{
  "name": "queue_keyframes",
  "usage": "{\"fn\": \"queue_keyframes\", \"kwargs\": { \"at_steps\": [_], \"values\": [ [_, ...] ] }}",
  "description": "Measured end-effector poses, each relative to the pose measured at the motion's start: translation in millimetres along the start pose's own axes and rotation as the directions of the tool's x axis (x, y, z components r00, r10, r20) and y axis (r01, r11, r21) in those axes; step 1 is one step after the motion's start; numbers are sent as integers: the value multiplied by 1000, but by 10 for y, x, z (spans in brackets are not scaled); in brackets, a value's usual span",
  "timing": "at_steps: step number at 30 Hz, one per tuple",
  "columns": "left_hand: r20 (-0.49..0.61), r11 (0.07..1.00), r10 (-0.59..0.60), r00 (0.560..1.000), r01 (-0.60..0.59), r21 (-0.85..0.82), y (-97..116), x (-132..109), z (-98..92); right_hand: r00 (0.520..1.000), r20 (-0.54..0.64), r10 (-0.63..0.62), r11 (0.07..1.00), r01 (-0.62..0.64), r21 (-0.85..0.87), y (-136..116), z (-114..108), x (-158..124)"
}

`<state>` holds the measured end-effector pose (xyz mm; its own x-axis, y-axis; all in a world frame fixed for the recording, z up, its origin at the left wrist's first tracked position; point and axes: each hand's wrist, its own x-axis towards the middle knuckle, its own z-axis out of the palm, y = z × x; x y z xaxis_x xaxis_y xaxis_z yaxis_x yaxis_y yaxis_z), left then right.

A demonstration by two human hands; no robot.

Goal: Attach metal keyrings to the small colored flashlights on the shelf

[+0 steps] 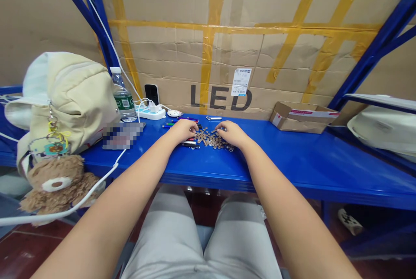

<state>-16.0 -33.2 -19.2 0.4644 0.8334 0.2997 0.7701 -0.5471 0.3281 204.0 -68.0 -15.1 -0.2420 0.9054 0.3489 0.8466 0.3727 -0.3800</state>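
Observation:
A spread pile of small, flat brownish pieces [212, 139] lies on the blue table [208, 164], too small to make out exactly. At its left edge is my left hand [183, 130], fingers curled down and closed. My right hand [232, 133] is at the right side of the pile, its fingers bent together at the tips over the pieces. Whatever either hand pinches is hidden or too small to name. Several pens [191, 144] lie beside and below my left hand, and others stretch behind it. Behind the pile rests a small silvery metal item [214, 118].
Along the back stand a power strip [152, 112], a phone [152, 93], a water bottle [124, 96] and an open cardboard box [302, 118]. A cream backpack [69, 97] with a plush bear [58, 183] sits at left. A large cardboard sheet [182, 53] walls the rear.

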Motion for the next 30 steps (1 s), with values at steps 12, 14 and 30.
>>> {"fn": "queue_keyframes", "kwargs": {
  "at_steps": [12,14,30],
  "values": [
    [52,997,53,997,-56,58,90,-36,-48,1000,11,18,1000,-18,-3,-23,-1,-5],
    [33,997,51,998,-53,52,97,-73,-109,1000,7,27,1000,-27,9,-35,-9,-12],
    [309,994,-102,946,111,-10,-93,-273,-406,984,168,-65,997,57,54,-99,-107,-108]
  ]
}}
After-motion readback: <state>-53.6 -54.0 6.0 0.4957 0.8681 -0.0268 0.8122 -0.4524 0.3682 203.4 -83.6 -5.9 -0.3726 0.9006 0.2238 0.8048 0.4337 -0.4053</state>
